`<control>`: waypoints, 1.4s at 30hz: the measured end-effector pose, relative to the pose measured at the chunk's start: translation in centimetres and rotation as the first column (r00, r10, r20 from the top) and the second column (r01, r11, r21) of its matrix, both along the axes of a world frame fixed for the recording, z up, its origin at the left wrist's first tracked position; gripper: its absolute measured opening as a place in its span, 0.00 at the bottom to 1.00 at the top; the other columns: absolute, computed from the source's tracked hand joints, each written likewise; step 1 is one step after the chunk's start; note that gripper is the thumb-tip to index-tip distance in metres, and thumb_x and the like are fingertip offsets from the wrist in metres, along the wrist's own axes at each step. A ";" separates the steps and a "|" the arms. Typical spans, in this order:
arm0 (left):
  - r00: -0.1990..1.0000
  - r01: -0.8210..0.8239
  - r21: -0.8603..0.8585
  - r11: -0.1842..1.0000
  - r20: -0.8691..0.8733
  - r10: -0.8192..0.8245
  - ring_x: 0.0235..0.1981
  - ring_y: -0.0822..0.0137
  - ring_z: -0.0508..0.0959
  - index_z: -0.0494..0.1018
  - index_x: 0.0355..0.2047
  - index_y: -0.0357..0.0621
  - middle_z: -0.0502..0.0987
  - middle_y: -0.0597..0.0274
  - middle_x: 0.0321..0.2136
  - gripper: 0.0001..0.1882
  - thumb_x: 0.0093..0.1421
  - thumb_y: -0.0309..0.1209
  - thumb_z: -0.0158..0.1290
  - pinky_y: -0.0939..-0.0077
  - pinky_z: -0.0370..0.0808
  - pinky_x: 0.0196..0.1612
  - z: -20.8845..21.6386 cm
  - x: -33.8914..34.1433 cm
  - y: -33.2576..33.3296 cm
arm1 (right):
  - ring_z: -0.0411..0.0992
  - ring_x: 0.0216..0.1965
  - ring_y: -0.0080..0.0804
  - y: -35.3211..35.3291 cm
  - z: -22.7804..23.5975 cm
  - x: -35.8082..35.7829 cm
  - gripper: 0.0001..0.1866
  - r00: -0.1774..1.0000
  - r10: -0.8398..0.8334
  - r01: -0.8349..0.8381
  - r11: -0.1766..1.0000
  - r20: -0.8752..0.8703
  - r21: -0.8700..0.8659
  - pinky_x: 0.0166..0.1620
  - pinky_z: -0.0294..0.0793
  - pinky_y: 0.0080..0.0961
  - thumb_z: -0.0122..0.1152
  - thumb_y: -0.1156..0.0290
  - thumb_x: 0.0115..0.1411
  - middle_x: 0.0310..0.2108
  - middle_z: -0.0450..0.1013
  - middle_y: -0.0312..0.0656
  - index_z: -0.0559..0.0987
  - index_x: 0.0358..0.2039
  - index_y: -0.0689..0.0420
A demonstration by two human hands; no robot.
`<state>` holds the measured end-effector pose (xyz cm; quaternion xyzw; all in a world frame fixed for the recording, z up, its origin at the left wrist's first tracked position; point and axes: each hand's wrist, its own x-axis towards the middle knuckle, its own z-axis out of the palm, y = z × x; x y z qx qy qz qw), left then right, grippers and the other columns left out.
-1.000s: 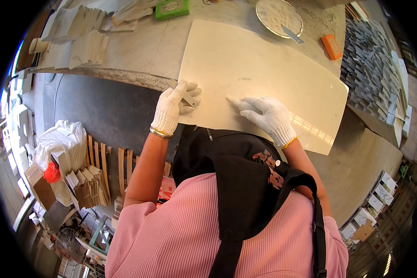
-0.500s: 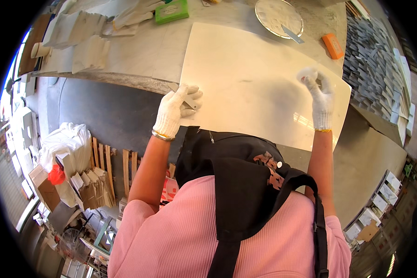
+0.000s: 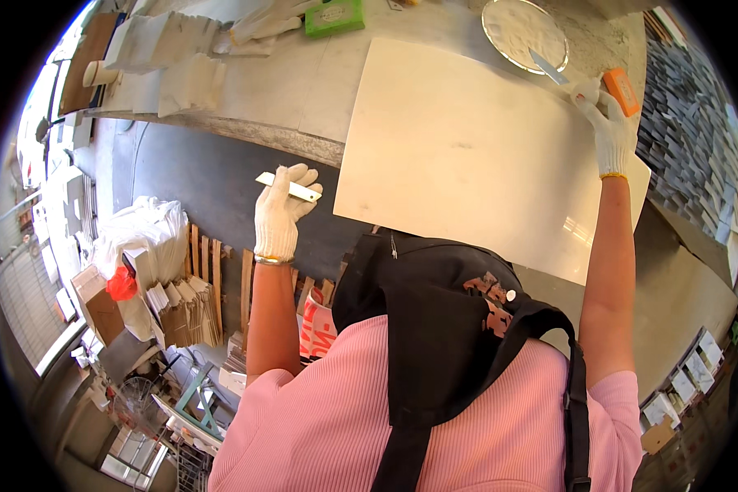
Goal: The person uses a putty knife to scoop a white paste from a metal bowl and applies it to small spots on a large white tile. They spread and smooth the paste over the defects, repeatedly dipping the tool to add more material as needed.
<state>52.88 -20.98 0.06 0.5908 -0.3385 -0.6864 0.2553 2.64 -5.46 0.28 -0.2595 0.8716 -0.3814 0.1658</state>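
My left hand, in a white knit glove, is closed around a flat, light-coloured scraper blade with a slanted end and a small hole. It is in front of the table edge, left of a large glossy cream panel. At the panel's far right corner is my right hand, also gloved. Its thumb and fingers are apart, with nothing seen between them. Next to its fingertips lies an orange block; whether they touch, I cannot tell. A round dish of whitish paste stands beyond, with a grey blade over its rim.
The panel lies on a dusty table and overhangs its near edge. A green box, spare white gloves and pale stacked pieces stand far left. Many grey strips lie right. Cardboard pieces stand lower left.
My left hand has moved left off the panel, still holding the scraper blade. My right hand has reached farther away and right, up to the orange block. The view has shifted a little.
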 end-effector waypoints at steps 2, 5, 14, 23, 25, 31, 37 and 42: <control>1.000 -0.018 -0.011 1.000 -0.002 0.017 0.43 0.56 0.84 0.70 0.56 0.26 0.79 0.41 0.49 0.31 0.72 0.49 0.49 0.69 0.82 0.44 0.0 0.0 0.3 | 0.77 0.44 0.28 -0.2 -0.5 -1.3 0.28 0.999 0.013 -0.011 0.999 0.049 -0.040 0.50 0.73 0.25 0.73 0.54 0.55 0.42 0.81 0.43 0.82 0.49 0.61; 1.000 -0.001 0.014 1.000 0.015 0.001 0.44 0.56 0.83 0.72 0.55 0.26 0.78 0.39 0.50 0.32 0.71 0.50 0.50 0.66 0.79 0.48 -0.6 0.4 1.0 | 0.77 0.44 0.27 -0.7 -1.8 -2.1 0.27 0.997 0.063 -0.064 0.997 -0.033 -0.040 0.50 0.73 0.24 0.72 0.55 0.55 0.42 0.81 0.42 0.82 0.49 0.61; 0.997 0.067 -0.005 0.998 0.029 -0.067 0.43 0.58 0.83 0.69 0.57 0.25 0.78 0.40 0.50 0.33 0.72 0.49 0.49 0.69 0.80 0.47 0.6 -0.9 1.1 | 0.77 0.45 0.27 -0.6 -1.0 -1.7 0.23 0.998 0.059 -0.062 0.993 -0.030 -0.103 0.52 0.73 0.25 0.70 0.59 0.58 0.42 0.81 0.40 0.81 0.50 0.60; 0.995 0.089 -0.007 0.996 0.052 -0.088 0.42 0.60 0.83 0.71 0.56 0.27 0.79 0.43 0.49 0.32 0.71 0.50 0.49 0.71 0.78 0.45 0.7 -1.2 1.7 | 0.75 0.50 0.27 -1.8 0.0 -2.2 0.27 0.995 -0.037 0.043 0.997 -0.090 0.058 0.55 0.70 0.24 0.72 0.53 0.57 0.46 0.80 0.41 0.82 0.49 0.60; 0.994 0.097 -0.006 0.995 0.051 -0.097 0.42 0.60 0.83 0.71 0.56 0.28 0.79 0.44 0.49 0.32 0.71 0.51 0.49 0.71 0.78 0.46 0.6 -1.1 1.8 | 0.76 0.49 0.28 -2.3 -0.3 -2.8 0.28 0.994 -0.034 0.041 0.997 -0.103 0.065 0.55 0.69 0.25 0.73 0.51 0.56 0.46 0.81 0.41 0.82 0.49 0.60; 0.994 0.094 -0.015 0.995 0.053 -0.093 0.43 0.59 0.83 0.70 0.56 0.26 0.78 0.41 0.50 0.33 0.71 0.51 0.48 0.69 0.78 0.47 0.7 -1.0 2.0 | 0.76 0.46 0.28 -3.0 -4.6 -7.1 0.28 0.997 -0.003 -0.005 0.995 -0.079 -0.096 0.52 0.71 0.25 0.72 0.51 0.56 0.43 0.81 0.41 0.82 0.47 0.60; 1.000 0.003 -0.014 1.000 -0.011 -0.003 0.42 0.57 0.82 0.73 0.50 0.24 0.80 0.41 0.43 0.27 0.71 0.45 0.52 0.66 0.79 0.46 0.7 -1.3 2.6 | 0.78 0.41 0.27 -3.0 -7.9 -9.9 0.20 0.980 0.078 -0.109 0.980 -0.182 -0.168 0.46 0.74 0.25 0.69 0.60 0.58 0.39 0.83 0.42 0.83 0.47 0.59; 1.000 0.013 -0.027 1.000 0.028 -0.012 0.39 0.59 0.81 0.71 0.52 0.24 0.78 0.39 0.46 0.31 0.71 0.49 0.51 0.69 0.77 0.40 0.3 -0.3 3.0 | 0.79 0.45 0.40 -5.3 -5.2 -8.3 0.22 0.989 0.043 -0.045 0.999 -0.145 -0.011 0.49 0.74 0.32 0.72 0.55 0.53 0.40 0.82 0.47 0.83 0.45 0.54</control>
